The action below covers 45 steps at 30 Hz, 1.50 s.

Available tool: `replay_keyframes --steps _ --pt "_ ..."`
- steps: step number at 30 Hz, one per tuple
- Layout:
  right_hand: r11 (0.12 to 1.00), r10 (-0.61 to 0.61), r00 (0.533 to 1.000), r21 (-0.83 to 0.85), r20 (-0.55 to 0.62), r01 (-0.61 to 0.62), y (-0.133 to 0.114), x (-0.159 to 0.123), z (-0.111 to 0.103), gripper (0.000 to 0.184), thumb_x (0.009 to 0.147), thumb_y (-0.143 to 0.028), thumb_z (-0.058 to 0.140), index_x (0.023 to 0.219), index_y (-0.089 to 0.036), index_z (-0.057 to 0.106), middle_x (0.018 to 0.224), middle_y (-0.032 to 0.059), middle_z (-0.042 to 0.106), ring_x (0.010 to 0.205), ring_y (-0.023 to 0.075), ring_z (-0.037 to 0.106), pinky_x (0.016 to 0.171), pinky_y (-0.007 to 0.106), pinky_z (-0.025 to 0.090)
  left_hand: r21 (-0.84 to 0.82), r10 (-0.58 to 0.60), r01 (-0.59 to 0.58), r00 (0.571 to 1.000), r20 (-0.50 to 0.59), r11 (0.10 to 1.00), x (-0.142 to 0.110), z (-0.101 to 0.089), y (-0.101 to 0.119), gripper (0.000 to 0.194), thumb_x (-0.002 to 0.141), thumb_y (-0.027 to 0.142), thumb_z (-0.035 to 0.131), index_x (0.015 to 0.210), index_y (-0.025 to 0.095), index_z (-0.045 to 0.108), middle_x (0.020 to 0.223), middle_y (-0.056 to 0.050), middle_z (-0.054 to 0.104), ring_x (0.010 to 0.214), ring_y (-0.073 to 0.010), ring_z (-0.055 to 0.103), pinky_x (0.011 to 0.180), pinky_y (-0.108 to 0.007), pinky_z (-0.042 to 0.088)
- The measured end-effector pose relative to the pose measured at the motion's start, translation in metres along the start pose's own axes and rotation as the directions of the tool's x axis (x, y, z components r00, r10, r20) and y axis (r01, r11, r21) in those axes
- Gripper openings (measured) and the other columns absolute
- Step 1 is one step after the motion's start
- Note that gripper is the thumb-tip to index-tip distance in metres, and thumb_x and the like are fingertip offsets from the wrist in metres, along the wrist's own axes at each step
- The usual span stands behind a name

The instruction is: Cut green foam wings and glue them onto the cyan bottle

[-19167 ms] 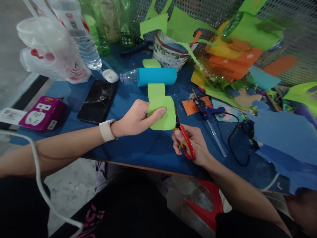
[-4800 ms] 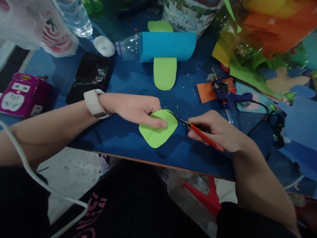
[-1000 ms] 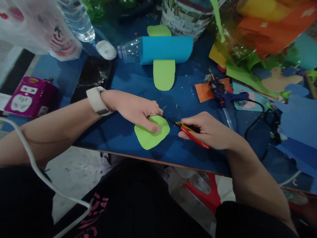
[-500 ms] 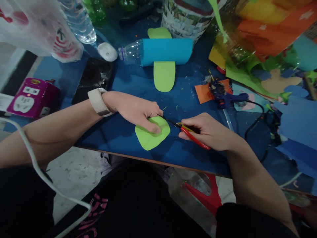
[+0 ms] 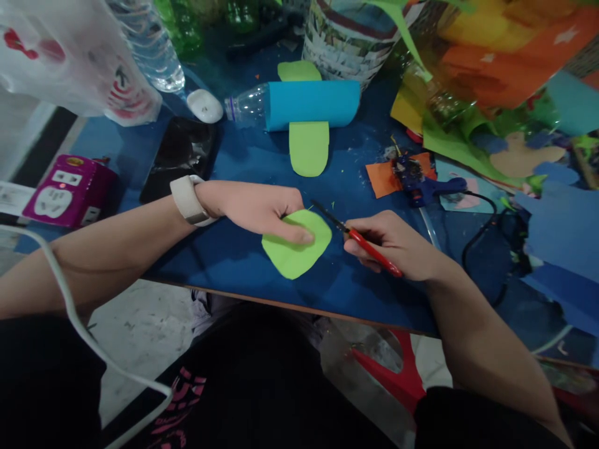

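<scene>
My left hand (image 5: 266,212) pinches a rounded piece of light green paper (image 5: 298,259), thumb on top and fingers hidden beneath. In my right hand (image 5: 390,243) is a pair of scissors (image 5: 374,251) with a red handle, its dark blades pointing up and left, just off the paper's upper right edge. Beyond my hands lies a clear plastic bottle (image 5: 253,106) on its side, wrapped in blue paper (image 5: 313,103). A green paper flap (image 5: 309,149) sticks out from each side of it.
A blue glue gun (image 5: 433,190) rests on orange paper scraps at the right, its cord trailing. Coloured paper (image 5: 561,224) is heaped at the far right. On the left are a phone (image 5: 180,156), a white case (image 5: 204,106) and a purple socket box (image 5: 70,190). A woven basket (image 5: 341,47) stands behind.
The green paper has shifted slightly right and turned in my left hand. The scissors have come away from its edge, and their blades look closed together now.
</scene>
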State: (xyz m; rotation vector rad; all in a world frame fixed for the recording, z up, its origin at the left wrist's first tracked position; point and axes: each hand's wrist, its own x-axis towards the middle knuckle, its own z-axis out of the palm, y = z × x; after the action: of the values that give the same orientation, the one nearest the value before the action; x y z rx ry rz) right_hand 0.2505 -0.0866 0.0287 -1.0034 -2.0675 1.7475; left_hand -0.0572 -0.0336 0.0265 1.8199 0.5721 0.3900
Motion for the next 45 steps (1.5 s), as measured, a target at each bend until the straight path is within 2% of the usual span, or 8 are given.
replay_keyframes --steps 3,5,9,15,21,26,38,45 --pt "0.970 -0.022 0.978 0.233 -0.208 0.071 0.007 -0.002 0.008 0.061 0.107 -0.065 0.089 0.076 -0.022 0.057 0.061 -0.0032 0.057 0.044 0.0109 0.053 0.041 0.025 0.037 -0.202 0.019 -0.023 1.000 -0.020 0.979 -0.002 0.006 0.008 0.065 0.098 0.071 0.093 0.063 0.022 0.069 0.059 -0.002 0.063 0.055 -0.0147 0.063 0.054 -0.031 0.052" --pt "0.931 -0.048 0.925 0.319 -0.376 0.178 0.011 -0.002 0.012 0.059 0.106 -0.064 0.089 0.076 -0.022 0.059 0.068 -0.0011 0.059 0.044 0.0124 0.055 0.036 0.026 0.038 -0.322 0.021 -0.090 0.977 -0.212 0.943 -0.003 0.009 0.012 0.064 0.100 0.076 0.088 0.071 0.021 0.076 0.074 -0.007 0.076 0.069 -0.0220 0.079 0.058 -0.033 0.060" --pt "0.883 -0.061 0.809 0.346 -0.584 0.316 0.010 0.001 0.014 0.059 0.096 -0.065 0.098 0.071 -0.023 0.065 0.069 0.0002 0.055 0.046 0.0134 0.049 0.031 0.028 0.034 -0.329 0.035 -0.281 0.806 -0.591 0.902 0.001 0.008 0.014 0.065 0.107 0.072 0.084 0.067 0.021 0.077 0.066 -0.005 0.066 0.094 -0.0309 0.090 0.087 -0.041 0.075" --pt "0.884 -0.039 0.774 0.340 -0.632 0.322 0.006 0.002 0.013 0.066 0.088 -0.073 0.102 0.065 -0.024 0.064 0.068 0.0016 0.056 0.046 0.0145 0.048 0.028 0.030 0.036 -0.220 0.112 -0.408 0.650 -0.752 0.886 0.007 -0.006 0.006 0.052 0.113 0.053 0.082 0.069 0.025 0.087 0.058 -0.004 0.060 0.094 -0.0304 0.090 0.113 -0.046 0.071" --pt "0.885 -0.113 0.766 0.286 -0.632 0.367 0.010 0.002 0.015 0.065 0.099 -0.071 0.094 0.068 -0.023 0.062 0.069 0.0016 0.059 0.045 0.0133 0.052 0.030 0.027 0.037 -0.181 0.169 -0.440 0.644 -0.746 0.879 0.013 -0.005 -0.003 0.050 0.110 0.058 0.085 0.071 0.027 0.086 0.060 -0.002 0.058 0.059 -0.0187 0.059 0.077 -0.044 0.069" --pt "0.885 -0.117 0.757 0.279 -0.643 0.373 0.011 0.005 0.015 0.067 0.095 -0.074 0.096 0.069 -0.021 0.065 0.069 0.0012 0.058 0.046 0.0120 0.052 0.031 0.027 0.041 -0.126 0.133 -0.364 0.609 -0.782 0.923 0.016 0.002 -0.007 0.056 0.109 0.067 0.083 0.070 0.027 0.082 0.069 -0.005 0.067 0.062 -0.0194 0.067 0.065 -0.041 0.066" --pt "0.873 -0.055 0.630 0.269 -0.775 0.407 0.004 0.003 0.018 0.073 0.077 -0.086 0.103 0.066 -0.023 0.067 0.065 -0.0023 0.055 0.041 0.0124 0.048 0.031 0.031 0.044 -0.168 0.064 -0.286 0.654 -0.753 0.943 0.014 0.008 -0.022 0.051 0.112 0.062 0.083 0.079 0.023 0.085 0.080 -0.006 0.075 0.071 -0.0171 0.071 0.063 -0.033 0.065" --pt "0.885 -0.056 0.647 0.262 -0.760 0.384 0.010 0.001 0.015 0.064 0.078 -0.084 0.103 0.071 -0.025 0.082 0.071 0.0028 0.062 0.047 0.0175 0.056 0.034 0.037 0.049 -0.203 0.001 -0.224 0.674 -0.739 0.953 0.014 0.004 -0.021 0.050 0.112 0.064 0.081 0.083 0.023 0.086 0.091 -0.010 0.082 0.076 -0.0207 0.072 0.067 -0.039 0.066"
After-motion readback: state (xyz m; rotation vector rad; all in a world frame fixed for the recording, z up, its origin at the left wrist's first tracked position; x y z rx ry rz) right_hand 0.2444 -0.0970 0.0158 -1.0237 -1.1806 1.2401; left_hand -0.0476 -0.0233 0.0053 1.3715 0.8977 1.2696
